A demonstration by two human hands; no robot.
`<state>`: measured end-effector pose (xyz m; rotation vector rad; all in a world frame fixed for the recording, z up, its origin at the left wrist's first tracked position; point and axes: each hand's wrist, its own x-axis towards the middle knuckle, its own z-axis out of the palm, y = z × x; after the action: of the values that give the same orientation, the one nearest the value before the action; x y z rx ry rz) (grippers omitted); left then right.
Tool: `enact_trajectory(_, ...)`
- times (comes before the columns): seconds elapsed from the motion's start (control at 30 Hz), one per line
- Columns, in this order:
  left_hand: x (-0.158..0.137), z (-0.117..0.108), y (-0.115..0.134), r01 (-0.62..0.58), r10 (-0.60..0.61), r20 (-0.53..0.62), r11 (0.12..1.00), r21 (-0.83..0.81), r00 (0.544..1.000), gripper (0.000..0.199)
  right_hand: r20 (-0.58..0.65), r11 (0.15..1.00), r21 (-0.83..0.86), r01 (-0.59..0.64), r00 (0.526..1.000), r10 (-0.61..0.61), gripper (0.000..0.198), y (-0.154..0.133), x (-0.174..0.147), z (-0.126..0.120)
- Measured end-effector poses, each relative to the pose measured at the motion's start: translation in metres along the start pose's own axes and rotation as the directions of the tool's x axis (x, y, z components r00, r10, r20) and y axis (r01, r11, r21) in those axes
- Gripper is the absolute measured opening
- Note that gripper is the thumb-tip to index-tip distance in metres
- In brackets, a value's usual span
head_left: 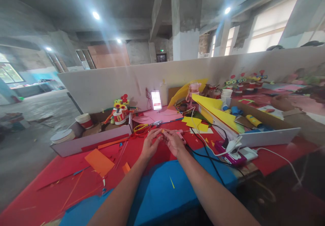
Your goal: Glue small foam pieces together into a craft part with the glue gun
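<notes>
My left hand (151,144) and my right hand (174,143) meet over the red tabletop, fingertips pinched together. Between them shows a small orange-yellow piece (163,131), mostly covered by the fingers; its kind is too small to make out. Just left of my left hand lie yellow-handled scissors (141,128). A pink tool (180,136), perhaps a glue gun, rests right beside my right hand. Beyond the hands are pink paper sheets (162,116). Yellow paper pieces (195,123) lie to the right.
A box (92,140) at left holds paper cups and a cup figure (120,112). At right stands a box (269,137) of coloured rolls. Cables run from a purple power strip (232,154). Orange paper (100,161) and blue sheeting (162,182) lie nearer; a white partition (114,80) stands behind.
</notes>
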<state>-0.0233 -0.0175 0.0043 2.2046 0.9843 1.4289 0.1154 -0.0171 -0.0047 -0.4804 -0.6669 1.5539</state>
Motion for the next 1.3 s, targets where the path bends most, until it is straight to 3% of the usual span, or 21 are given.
enact_trajectory(0.17, -0.002, 0.000, 0.001, -0.139, 0.129, 0.065, 0.974, 0.182, 0.989, 0.044, 0.050, 1.000, -0.017, 0.010, 0.999, -0.009, 0.031, -0.001, 0.000, -0.002)
enact_trajectory(0.3, -0.003, 0.002, -0.001, -0.172, 0.156, 0.082, 0.955, 0.241, 0.984, 0.048, 0.060, 0.999, -0.054, -0.003, 0.998, 0.006, 0.031, 0.000, -0.001, -0.003)
enact_trajectory(0.63, -0.005, 0.003, 0.000, -0.132, 0.118, 0.079, 0.970, 0.202, 0.990, 0.057, 0.010, 0.998, 0.029, -0.059, 0.998, 0.059, 0.037, -0.001, -0.003, 0.000)
enact_trajectory(0.73, -0.003, 0.002, 0.007, -0.109, 0.103, 0.048, 0.984, 0.140, 0.994, 0.052, 0.005, 0.994, 0.065, -0.090, 0.996, 0.089, 0.035, -0.003, -0.003, -0.001)
enact_trajectory(0.83, 0.002, -0.002, 0.012, -0.024, 0.026, -0.102, 0.999, 0.023, 0.994, 0.040, -0.005, 0.989, 0.095, -0.110, 0.994, 0.111, 0.029, -0.005, -0.001, -0.003)
enact_trajectory(0.97, 0.008, -0.008, 0.008, 0.168, -0.185, -0.267, 0.982, -0.082, 0.946, 0.029, -0.001, 0.985, 0.101, -0.138, 0.990, 0.138, 0.022, -0.009, 0.000, -0.005)
enact_trajectory(1.1, 0.008, -0.010, 0.003, 0.288, -0.311, -0.240, 0.949, -0.124, 0.920, 0.022, 0.014, 0.983, 0.061, -0.174, 0.985, 0.173, 0.023, -0.012, -0.003, -0.003)
enact_trajectory(1.3, 0.010, -0.014, 0.014, 0.300, -0.336, -0.127, 0.923, -0.240, 0.933, 0.024, 0.021, 0.974, -0.070, -0.215, 0.976, 0.216, 0.024, -0.016, -0.008, 0.002)
